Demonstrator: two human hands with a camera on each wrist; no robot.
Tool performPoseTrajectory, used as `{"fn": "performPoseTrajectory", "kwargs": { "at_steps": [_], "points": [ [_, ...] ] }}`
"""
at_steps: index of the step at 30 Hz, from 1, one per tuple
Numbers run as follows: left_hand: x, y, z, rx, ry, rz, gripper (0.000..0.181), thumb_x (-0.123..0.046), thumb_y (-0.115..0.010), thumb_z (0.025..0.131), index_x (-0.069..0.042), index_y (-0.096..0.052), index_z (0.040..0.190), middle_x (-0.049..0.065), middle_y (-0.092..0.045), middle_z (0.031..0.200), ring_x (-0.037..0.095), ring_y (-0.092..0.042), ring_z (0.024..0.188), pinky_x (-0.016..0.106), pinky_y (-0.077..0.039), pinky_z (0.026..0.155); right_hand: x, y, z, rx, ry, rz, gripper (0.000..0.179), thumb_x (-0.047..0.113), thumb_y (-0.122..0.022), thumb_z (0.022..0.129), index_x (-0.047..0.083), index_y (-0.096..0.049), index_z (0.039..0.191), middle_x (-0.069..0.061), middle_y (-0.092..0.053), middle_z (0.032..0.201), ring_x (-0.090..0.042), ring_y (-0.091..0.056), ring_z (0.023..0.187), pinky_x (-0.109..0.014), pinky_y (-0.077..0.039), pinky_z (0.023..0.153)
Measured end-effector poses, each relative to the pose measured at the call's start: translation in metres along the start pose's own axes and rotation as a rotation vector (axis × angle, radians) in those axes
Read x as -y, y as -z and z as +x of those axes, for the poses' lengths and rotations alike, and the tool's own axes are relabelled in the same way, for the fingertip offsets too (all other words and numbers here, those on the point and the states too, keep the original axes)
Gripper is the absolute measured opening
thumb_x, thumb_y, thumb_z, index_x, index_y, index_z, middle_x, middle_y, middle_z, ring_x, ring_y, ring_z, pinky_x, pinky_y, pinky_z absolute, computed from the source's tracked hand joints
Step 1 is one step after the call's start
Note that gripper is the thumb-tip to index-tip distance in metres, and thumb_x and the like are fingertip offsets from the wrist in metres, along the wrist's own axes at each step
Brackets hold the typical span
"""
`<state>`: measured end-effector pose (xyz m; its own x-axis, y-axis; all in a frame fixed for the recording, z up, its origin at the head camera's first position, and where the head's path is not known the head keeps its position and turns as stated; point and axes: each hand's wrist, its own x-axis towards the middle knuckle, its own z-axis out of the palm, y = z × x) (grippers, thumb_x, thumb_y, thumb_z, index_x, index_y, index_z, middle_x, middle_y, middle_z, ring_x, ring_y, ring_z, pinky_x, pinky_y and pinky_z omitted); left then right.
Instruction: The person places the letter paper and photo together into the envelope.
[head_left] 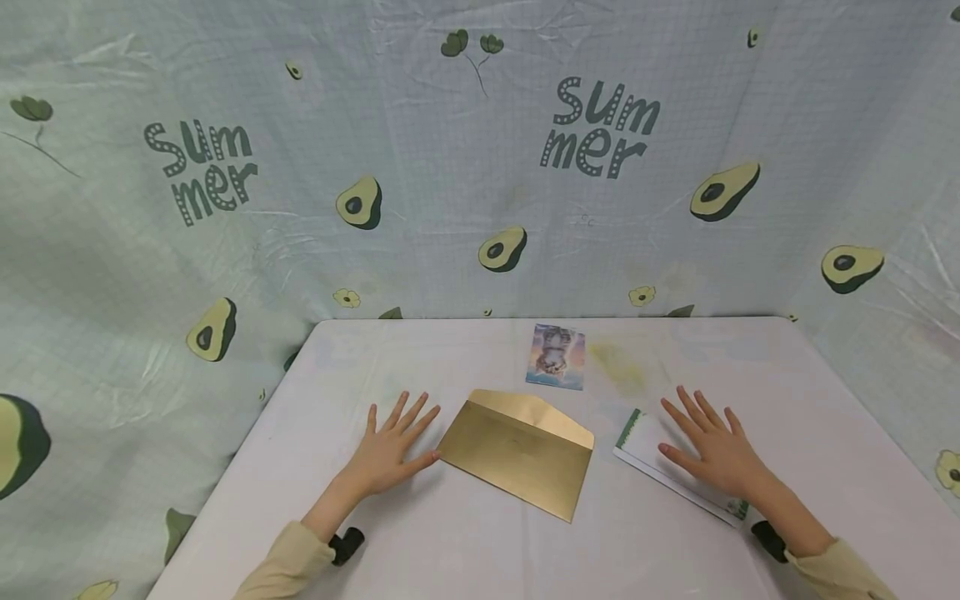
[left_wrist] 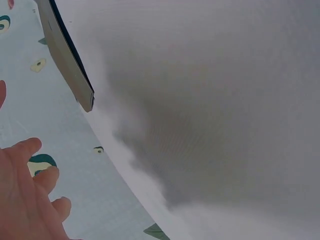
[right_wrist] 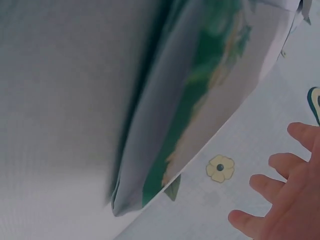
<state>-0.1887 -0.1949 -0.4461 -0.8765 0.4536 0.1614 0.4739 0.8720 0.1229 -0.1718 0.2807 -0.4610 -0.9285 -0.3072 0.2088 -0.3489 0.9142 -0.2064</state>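
Observation:
A gold envelope (head_left: pixel 517 458) lies on the white table with its flap (head_left: pixel 534 414) unfolded toward the back. My left hand (head_left: pixel 390 450) is spread flat just left of it, thumb tip at the envelope's left corner; whether they touch I cannot tell. In the left wrist view the left hand (left_wrist: pixel 30 195) shows spread fingers holding nothing. Over a folded white paper piece with green printed ends (head_left: pixel 667 454) my right hand (head_left: pixel 716 450) spreads its fingers; contact is unclear. The right wrist view shows the same paper piece (right_wrist: pixel 200 100) beside the fingers of the right hand (right_wrist: pixel 290 195).
A small picture card (head_left: pixel 556 357) with a printed animal lies behind the envelope. A faint yellow stain (head_left: pixel 618 367) marks the table (head_left: pixel 450 550) next to it. Hanging cloth (head_left: pixel 450 125) with avocado prints surrounds the table at the back and sides.

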Motion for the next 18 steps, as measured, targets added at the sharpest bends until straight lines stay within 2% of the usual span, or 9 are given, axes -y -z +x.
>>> {"fn": "performPoseTrajectory", "kwargs": {
  "at_steps": [8, 11, 14, 18],
  "points": [
    [-0.009, -0.002, 0.001, -0.006, -0.050, -0.011, 0.067, -0.053, -0.049, 0.084, -0.025, -0.028, 0.141, 0.003, -0.023, 0.148, 0.033, -0.013, 0.137, 0.068, -0.012, 0.098, 0.006, -0.005, -0.001, -0.019, 0.035, 0.006, 0.068, 0.046, -0.052, 0.084, 0.020, -0.027, 0.141, -0.001, -0.004, 0.152, -0.007, 0.014, 0.137, -0.064, -0.014, 0.097],
    [-0.012, -0.002, 0.001, -0.009, -0.071, -0.020, 0.067, -0.051, -0.050, 0.084, -0.024, -0.028, 0.141, 0.003, -0.023, 0.148, 0.033, -0.012, 0.137, 0.067, -0.013, 0.098, 0.009, -0.005, -0.001, -0.022, 0.046, 0.004, 0.066, 0.046, -0.052, 0.084, 0.018, -0.031, 0.140, -0.002, -0.006, 0.152, -0.006, 0.013, 0.137, -0.063, -0.015, 0.097],
    [-0.016, -0.003, 0.002, -0.007, -0.090, -0.020, 0.066, -0.051, -0.050, 0.084, -0.024, -0.028, 0.141, 0.002, -0.022, 0.148, 0.032, -0.011, 0.138, 0.066, -0.014, 0.099, 0.013, -0.004, 0.000, -0.017, 0.053, 0.009, 0.065, 0.046, -0.053, 0.084, 0.015, -0.034, 0.138, -0.007, -0.013, 0.151, -0.017, 0.003, 0.140, -0.062, -0.016, 0.097],
    [-0.021, -0.004, 0.003, 0.000, -0.116, -0.026, 0.066, -0.051, -0.050, 0.084, -0.023, -0.030, 0.140, 0.001, -0.022, 0.148, 0.032, -0.012, 0.138, 0.065, -0.017, 0.099, 0.021, -0.002, 0.003, -0.001, 0.062, -0.001, 0.066, 0.046, -0.056, 0.082, 0.011, -0.038, 0.136, -0.014, -0.025, 0.146, -0.030, -0.019, 0.136, -0.061, -0.018, 0.097]
  ]
}}
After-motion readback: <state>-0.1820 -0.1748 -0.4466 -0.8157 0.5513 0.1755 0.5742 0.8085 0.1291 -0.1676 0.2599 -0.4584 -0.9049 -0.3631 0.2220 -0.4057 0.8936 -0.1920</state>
